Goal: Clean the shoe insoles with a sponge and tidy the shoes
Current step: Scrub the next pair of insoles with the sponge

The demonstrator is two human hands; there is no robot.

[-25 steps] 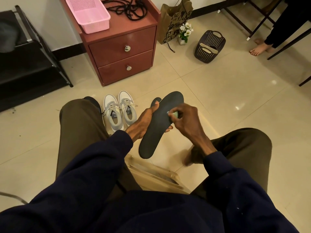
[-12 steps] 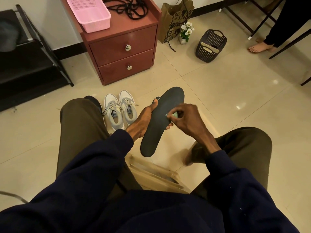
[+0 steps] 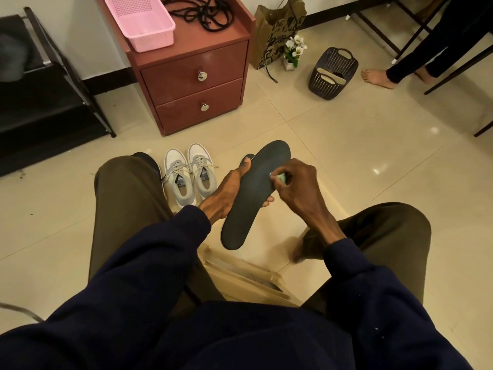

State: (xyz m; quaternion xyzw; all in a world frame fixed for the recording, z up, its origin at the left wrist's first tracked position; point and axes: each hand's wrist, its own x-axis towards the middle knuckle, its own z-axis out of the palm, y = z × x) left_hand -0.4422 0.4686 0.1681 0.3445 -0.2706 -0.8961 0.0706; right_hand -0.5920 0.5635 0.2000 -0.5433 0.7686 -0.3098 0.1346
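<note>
Firmly, left hand [image 3: 229, 190] clamps the insole [image 3: 250, 206], right hand [image 3: 298, 186] pinches a sponge [image 3: 281, 178]; print on the bag [image 3: 272, 30] illegible.

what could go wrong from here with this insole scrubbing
The left hand grips the insole only near its middle, with both ends unsupported, so hard rubbing may bend it or knock it onto the floor. The sponge is a small piece pinched in the right hand and mostly hidden by its fingers, so it might slip out mid-stroke.
</note>
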